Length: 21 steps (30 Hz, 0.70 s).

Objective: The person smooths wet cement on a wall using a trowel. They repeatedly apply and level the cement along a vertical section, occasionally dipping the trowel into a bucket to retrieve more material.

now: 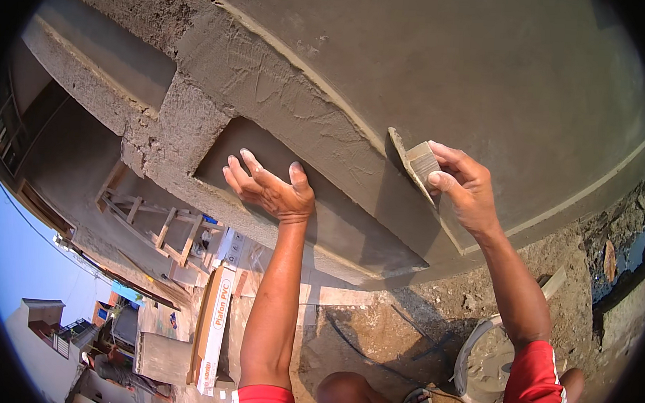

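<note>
My right hand (pixel 469 191) pinches the block handle of a small, mortar-smeared hand float (pixel 421 164). The float's thin plate stands edge-on at the raised corner line of a grey plastered wall (pixel 518 88). Fresh, trowel-marked mortar (pixel 270 82) covers the band beside that line, rougher toward the upper left. My left hand (pixel 275 192) is open with fingers spread, holding nothing. It hovers in front of a long rectangular recess (pixel 350 221) in the wall; whether it touches the edge I cannot tell.
A round bucket (pixel 462 369) of wet mortar stands by my feet at lower right. Dark cables (pixel 359 346) lie on the dirt ground. At left are a wooden frame (pixel 178 234), a long carton (pixel 216 320) and another person (pixel 115 366) farther off.
</note>
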Motion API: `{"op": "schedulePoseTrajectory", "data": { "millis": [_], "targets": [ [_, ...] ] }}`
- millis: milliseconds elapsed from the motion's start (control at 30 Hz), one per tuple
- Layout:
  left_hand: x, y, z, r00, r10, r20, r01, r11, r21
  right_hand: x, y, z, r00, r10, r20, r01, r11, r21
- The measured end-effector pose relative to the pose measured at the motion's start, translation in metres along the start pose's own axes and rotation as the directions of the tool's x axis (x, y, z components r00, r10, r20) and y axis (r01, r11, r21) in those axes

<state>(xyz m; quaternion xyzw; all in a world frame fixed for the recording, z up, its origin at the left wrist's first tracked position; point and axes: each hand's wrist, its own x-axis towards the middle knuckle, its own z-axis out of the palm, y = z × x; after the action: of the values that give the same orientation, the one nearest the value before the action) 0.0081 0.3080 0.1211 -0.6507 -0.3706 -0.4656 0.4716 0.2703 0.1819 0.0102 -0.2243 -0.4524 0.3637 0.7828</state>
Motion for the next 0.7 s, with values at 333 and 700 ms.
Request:
{"op": "schedulePoseTrajectory", "data": {
  "millis": [333, 700],
  "targets": [
    [0.001, -0.001, -0.001, 1.000, 0.004, -0.001, -0.004, 1.000, -0.005, -0.030, 0.030, -0.023, 0.998, 0.018, 0.059, -0.002, 0.966, -0.258],
    [0.001, 0.001, -0.002, 1.000, -0.007, -0.001, 0.007, 1.000, 0.002, -0.025, -0.010, -0.021, 1.000, -0.003, -0.013, 0.002, 0.998, -0.058]
  ]
}}
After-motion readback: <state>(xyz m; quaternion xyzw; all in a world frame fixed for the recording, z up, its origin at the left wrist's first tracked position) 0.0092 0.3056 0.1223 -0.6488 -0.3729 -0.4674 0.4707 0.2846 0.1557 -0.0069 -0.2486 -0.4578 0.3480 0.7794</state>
